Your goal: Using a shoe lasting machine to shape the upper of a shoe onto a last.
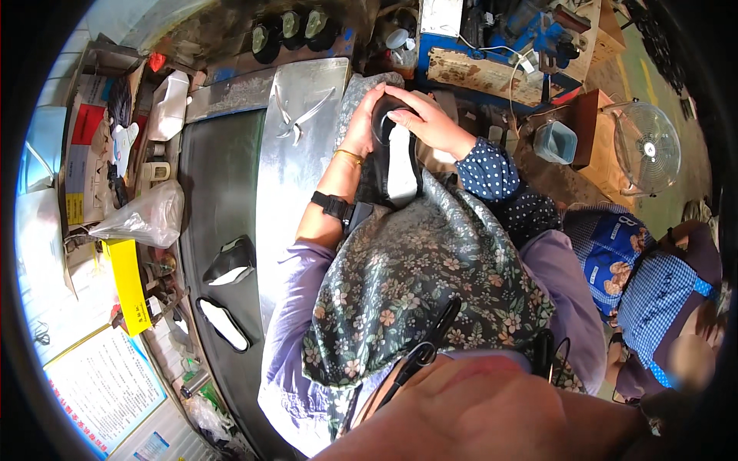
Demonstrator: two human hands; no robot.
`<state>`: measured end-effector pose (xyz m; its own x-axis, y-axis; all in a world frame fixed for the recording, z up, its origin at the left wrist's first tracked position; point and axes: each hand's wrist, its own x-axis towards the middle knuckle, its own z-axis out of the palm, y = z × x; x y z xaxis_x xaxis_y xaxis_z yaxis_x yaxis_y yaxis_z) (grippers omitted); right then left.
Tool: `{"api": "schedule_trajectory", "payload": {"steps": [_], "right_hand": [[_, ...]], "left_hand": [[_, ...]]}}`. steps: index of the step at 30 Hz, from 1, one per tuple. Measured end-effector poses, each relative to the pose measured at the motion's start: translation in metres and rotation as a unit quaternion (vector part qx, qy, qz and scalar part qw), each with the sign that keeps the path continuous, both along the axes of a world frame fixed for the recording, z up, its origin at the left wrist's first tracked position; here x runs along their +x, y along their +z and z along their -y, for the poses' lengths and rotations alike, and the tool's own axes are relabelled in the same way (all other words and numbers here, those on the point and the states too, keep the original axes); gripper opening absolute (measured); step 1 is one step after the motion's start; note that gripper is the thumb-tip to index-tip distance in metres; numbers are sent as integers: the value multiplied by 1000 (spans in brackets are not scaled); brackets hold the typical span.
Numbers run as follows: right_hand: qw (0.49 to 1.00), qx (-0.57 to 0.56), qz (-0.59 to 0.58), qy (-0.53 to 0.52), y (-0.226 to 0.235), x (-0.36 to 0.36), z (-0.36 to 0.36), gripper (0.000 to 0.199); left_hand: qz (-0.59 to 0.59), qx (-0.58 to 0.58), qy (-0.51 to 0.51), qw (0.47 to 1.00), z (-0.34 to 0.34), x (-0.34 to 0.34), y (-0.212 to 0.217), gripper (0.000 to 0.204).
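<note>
Over my lap, a black shoe with a white sole-shaped area point(400, 170) sits between my two hands, its toe end pointing away from me. My left hand point(363, 125) wraps the toe end from the left side. From the right, my right hand point(432, 125) closes over the same end, its thumb lying across the black front part. The fingertips meet near the far tip, and part of the toe is hidden beneath them. Thin white curved strips point(296, 123) lie on the metal tabletop point(296, 169) to the left of the shoe.
A dark belt point(219, 177) at left carries two black-and-white shoes, one tilted point(231, 261) and one flatter point(223, 324). Several dark shoes point(290, 34) stand at the back. A blue machine point(530, 46), a clear bin point(555, 143) and a fan point(649, 148) stand right, near another person point(661, 307).
</note>
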<state>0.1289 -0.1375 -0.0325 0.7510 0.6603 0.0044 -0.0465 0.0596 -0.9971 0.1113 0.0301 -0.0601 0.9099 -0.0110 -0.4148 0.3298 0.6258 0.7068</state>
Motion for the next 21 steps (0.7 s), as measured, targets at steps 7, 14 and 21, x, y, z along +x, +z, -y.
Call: {"api": "schedule_trajectory", "payload": {"steps": [7, 14, 21], "right_hand": [[964, -17, 243, -103, -10, -30, -42, 42], [887, 31, 404, 221, 5, -111, -59, 80], [982, -3, 63, 179, -35, -78, 3, 37]], "left_hand": [[23, 50, 5, 998, -29, -34, 12, 47], [-64, 209, -93, 971, -112, -166, 45, 57], [-132, -13, 104, 986, -70, -286, -8, 50]]}}
